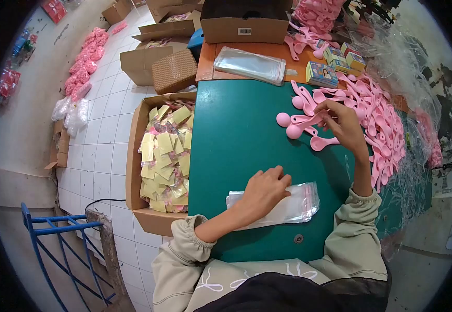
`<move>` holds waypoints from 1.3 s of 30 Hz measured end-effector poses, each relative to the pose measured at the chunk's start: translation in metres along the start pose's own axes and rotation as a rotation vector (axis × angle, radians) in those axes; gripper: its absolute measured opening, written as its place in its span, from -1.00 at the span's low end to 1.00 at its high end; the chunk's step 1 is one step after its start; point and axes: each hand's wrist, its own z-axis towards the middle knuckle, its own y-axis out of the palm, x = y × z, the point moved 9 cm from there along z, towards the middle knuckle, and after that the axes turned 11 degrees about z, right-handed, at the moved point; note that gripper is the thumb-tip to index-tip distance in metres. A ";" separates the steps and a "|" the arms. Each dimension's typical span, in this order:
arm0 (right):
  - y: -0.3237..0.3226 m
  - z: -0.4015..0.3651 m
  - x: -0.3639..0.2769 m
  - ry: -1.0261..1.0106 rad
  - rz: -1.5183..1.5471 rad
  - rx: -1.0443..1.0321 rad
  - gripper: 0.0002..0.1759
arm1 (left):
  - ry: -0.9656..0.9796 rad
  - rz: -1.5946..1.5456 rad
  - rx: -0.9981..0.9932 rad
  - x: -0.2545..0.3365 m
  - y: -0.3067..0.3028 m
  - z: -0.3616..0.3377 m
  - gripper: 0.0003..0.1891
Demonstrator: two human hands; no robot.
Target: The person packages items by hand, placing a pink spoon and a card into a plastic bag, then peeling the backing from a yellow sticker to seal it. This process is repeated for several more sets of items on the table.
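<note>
as the left hand (264, 192) rests on clear plastic bags (297, 205), grip unclear, the right hand (342, 125) pinches a pink spoon (304, 126) above the green tabletop (226, 135), seemingly picking it; lifting calls for steady fingertips.

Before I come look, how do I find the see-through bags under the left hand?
Find the big green tabletop, then look at its near half. There, under the left hand, lies a stack of clear plastic bags. Another clear stack lies farther off on an orange surface, but only this one has a hand over it.
</note>
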 end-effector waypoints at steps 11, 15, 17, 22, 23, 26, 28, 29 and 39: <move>0.040 -0.048 -0.074 -0.178 0.201 -0.724 -0.85 | -0.207 -0.591 -0.134 -0.042 0.005 0.003 -0.90; 0.058 -0.050 -0.054 -0.167 -0.039 -0.781 -0.86 | -0.313 -1.042 -0.081 -0.064 0.009 0.000 -0.87; 0.060 -0.048 -0.048 -0.159 -0.111 -0.756 -0.87 | -0.366 -1.245 -0.054 -0.077 0.009 -0.002 -0.85; 0.010 -0.026 -0.052 -0.182 -0.136 -0.099 -0.89 | -0.450 -1.239 -0.084 -0.080 -0.005 -0.004 -0.68; -0.002 -0.025 -0.053 -0.177 -0.208 0.047 -0.88 | -0.453 -1.216 -0.094 -0.080 -0.005 -0.004 -0.66; 0.004 -0.029 -0.063 -0.191 0.107 0.094 -0.84 | -0.447 -1.230 -0.076 -0.081 -0.005 -0.003 -0.62; 0.012 -0.030 -0.068 -0.237 0.198 0.053 -0.82 | -0.441 -1.239 -0.056 -0.082 -0.007 -0.003 -0.61; 0.018 -0.031 -0.071 -0.274 0.159 0.019 -0.81 | -0.438 -1.229 -0.054 -0.082 -0.008 -0.003 -0.60; 0.034 -0.038 -0.080 -0.313 0.114 0.032 -0.78 | -0.380 -1.169 -0.023 -0.078 -0.013 0.000 -0.63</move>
